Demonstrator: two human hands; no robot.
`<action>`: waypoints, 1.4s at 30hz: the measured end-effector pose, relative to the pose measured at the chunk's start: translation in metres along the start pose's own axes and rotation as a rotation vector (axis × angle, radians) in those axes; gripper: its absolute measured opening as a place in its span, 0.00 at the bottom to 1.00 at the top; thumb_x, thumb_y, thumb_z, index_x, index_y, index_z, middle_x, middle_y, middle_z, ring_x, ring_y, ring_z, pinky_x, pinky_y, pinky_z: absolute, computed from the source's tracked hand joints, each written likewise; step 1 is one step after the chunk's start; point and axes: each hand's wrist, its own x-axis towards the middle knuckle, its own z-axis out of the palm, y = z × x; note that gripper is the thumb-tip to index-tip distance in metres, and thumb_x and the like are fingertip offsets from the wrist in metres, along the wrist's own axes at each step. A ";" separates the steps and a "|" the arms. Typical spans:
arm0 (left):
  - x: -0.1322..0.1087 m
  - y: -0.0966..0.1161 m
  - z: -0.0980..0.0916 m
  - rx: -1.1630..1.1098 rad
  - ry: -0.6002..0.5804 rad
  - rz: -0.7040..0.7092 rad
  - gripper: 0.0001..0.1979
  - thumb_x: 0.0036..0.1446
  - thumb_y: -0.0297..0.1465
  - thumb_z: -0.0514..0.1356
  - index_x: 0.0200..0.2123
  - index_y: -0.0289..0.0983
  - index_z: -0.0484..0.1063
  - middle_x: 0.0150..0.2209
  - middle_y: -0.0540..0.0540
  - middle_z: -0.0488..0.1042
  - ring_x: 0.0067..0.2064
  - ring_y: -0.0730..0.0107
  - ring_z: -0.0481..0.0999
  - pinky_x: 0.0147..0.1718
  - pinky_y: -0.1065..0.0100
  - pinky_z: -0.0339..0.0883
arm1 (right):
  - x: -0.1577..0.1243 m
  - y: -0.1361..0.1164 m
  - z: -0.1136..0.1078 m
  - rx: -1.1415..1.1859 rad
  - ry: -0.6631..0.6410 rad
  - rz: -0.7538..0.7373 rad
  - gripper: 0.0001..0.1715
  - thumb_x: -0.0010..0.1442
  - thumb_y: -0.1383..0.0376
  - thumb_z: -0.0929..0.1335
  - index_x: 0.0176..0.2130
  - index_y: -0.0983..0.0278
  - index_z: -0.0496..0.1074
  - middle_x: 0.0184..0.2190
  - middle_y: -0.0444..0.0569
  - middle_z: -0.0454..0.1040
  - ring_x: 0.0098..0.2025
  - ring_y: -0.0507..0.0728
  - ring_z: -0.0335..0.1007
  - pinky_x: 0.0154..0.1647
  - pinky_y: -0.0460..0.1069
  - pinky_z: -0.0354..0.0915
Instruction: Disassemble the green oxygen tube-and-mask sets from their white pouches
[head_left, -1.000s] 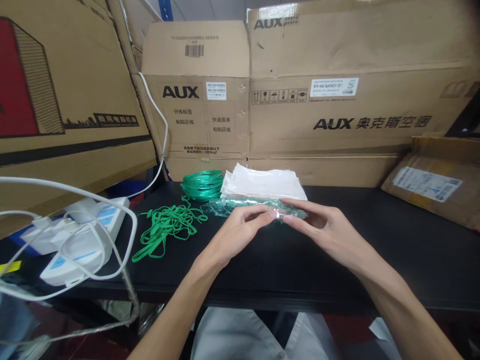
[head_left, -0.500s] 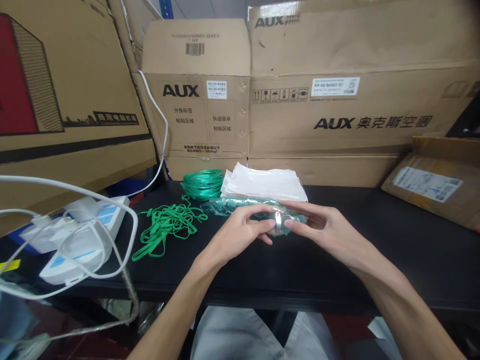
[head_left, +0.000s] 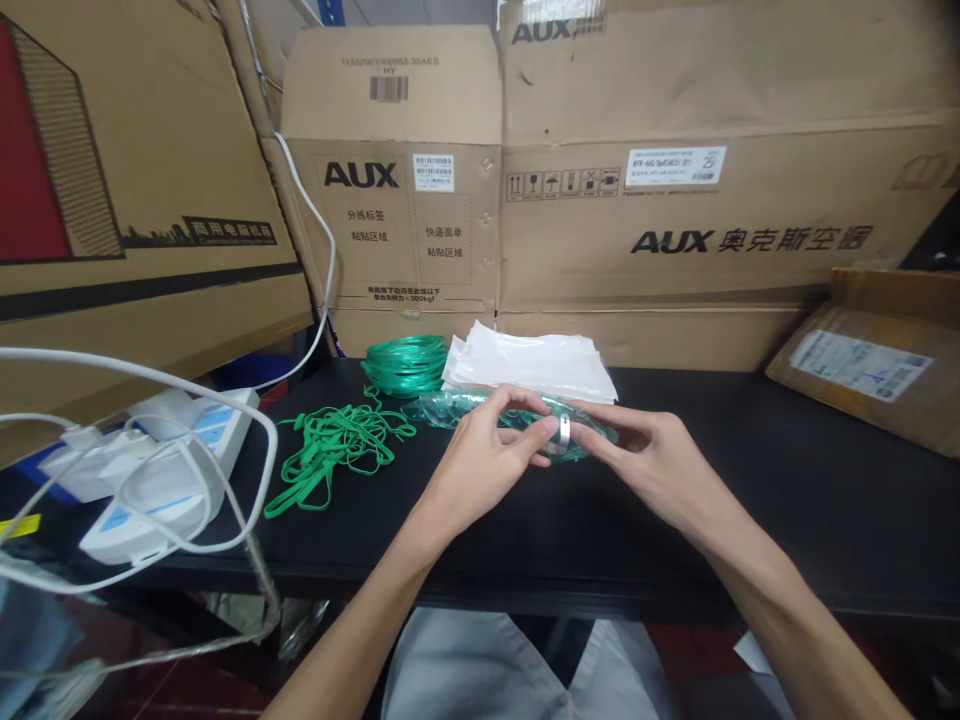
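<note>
The bag (head_left: 465, 408), a clear film sleeve packed with green ties, lies on the black counter (head_left: 750, 500) at the centre of the frame, just in front of a stack of white bags (head_left: 532, 365). Its long axis runs left to right across the picture, parallel to the counter edge. The free end points toward the loose ties (head_left: 330, 455) at centre left.

The right end of the bag is held by both hands. The grip of the left hand (head_left: 480, 460) is closed, thumb and fingers pinched on the film. The grip of the right hand (head_left: 645, 465) is likewise closed on that end. A small pale piece (head_left: 564, 430) is pressed between the fingertips of both hands; it is too small to be identified.

The bag is judged light, soft and limp, with a slippery film that is easily creased. Hold is best taken at the gathered right end, by fingertip pinch.
</note>
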 end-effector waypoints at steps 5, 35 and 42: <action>-0.003 0.005 0.002 0.326 0.044 0.110 0.13 0.64 0.43 0.64 0.42 0.41 0.79 0.45 0.48 0.75 0.43 0.67 0.77 0.43 0.67 0.69 | 0.001 0.000 -0.001 -0.020 0.022 -0.011 0.22 0.64 0.54 0.72 0.54 0.57 0.80 0.54 0.47 0.81 0.58 0.69 0.76 0.63 0.62 0.68; 0.000 0.001 0.005 0.450 0.097 0.097 0.11 0.64 0.42 0.64 0.38 0.41 0.82 0.35 0.51 0.72 0.35 0.71 0.69 0.36 0.67 0.61 | 0.001 0.004 -0.004 -0.156 -0.079 -0.110 0.18 0.65 0.58 0.70 0.52 0.60 0.82 0.52 0.47 0.82 0.53 0.65 0.78 0.55 0.56 0.72; 0.000 0.003 -0.001 0.480 0.029 0.192 0.09 0.65 0.40 0.64 0.42 0.43 0.81 0.39 0.52 0.71 0.36 0.73 0.70 0.40 0.69 0.65 | 0.001 0.001 -0.003 -0.136 -0.140 0.022 0.21 0.68 0.55 0.68 0.55 0.58 0.80 0.45 0.46 0.84 0.41 0.60 0.78 0.37 0.50 0.71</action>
